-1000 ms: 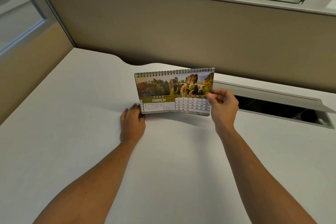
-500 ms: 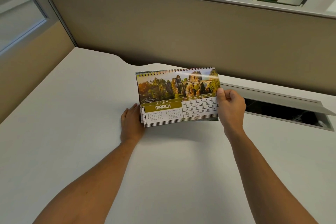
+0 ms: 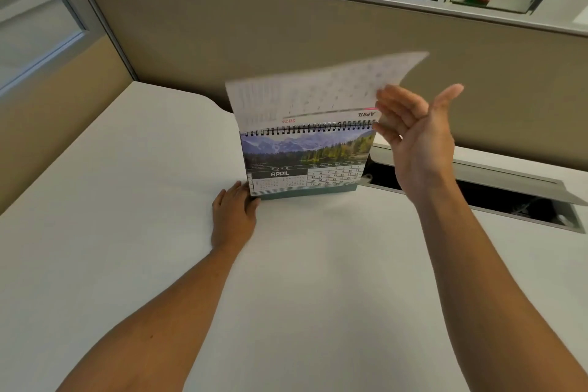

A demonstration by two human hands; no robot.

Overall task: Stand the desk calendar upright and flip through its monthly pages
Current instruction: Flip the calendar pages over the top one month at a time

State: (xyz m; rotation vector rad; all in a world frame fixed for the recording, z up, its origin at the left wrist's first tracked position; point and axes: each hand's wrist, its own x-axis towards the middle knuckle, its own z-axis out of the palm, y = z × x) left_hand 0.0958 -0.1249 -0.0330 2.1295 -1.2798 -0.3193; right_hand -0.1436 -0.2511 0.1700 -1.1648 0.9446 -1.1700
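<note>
The spiral-bound desk calendar [image 3: 305, 165] stands upright on the white desk [image 3: 127, 232], showing the APRIL page with a mountain lake photo. A turned page [image 3: 318, 92] is swung up above the spiral, blurred, its back printed upside down. My left hand [image 3: 234, 216] lies flat on the desk, fingers pressing the calendar's lower left corner. My right hand [image 3: 413, 134] is raised at the calendar's right edge, fingers spread, fingertips against the lifted page's right side without gripping it.
A beige partition wall [image 3: 286, 41] rises just behind the calendar. An open cable hatch [image 3: 509, 197] with a raised lid is sunk in the desk at right. A partition with a window closes the left side.
The March page has swung up and over the spiral, uncovering April. My right hand let go of the page and opened. The calendar's base came down onto the desk.
</note>
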